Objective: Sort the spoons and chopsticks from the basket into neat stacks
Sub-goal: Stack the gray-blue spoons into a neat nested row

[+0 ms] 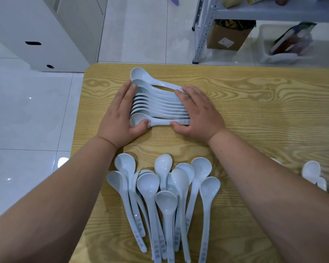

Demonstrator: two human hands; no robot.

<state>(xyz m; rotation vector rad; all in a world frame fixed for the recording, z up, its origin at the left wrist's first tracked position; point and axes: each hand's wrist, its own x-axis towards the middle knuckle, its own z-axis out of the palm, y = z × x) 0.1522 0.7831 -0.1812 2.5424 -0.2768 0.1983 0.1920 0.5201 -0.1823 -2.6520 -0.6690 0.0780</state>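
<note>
Pressing ends of spoon row [165, 108] at wood-grain table [264, 114] far side: left hand [120, 118], right hand [198, 112] flat, fingers straight; loose spoons [148, 184] at table's near edge. Tile floor [27, 111], metal shelf [203, 35] beyond table.

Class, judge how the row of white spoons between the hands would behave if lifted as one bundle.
The row of spoons probably slides apart: its glossy surfaces look slippery. Each spoon seems stiff, likely light. The splayed far spoon may drop off first.

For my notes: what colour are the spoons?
The spoons are pale bluish white, seen in the head view.
</note>
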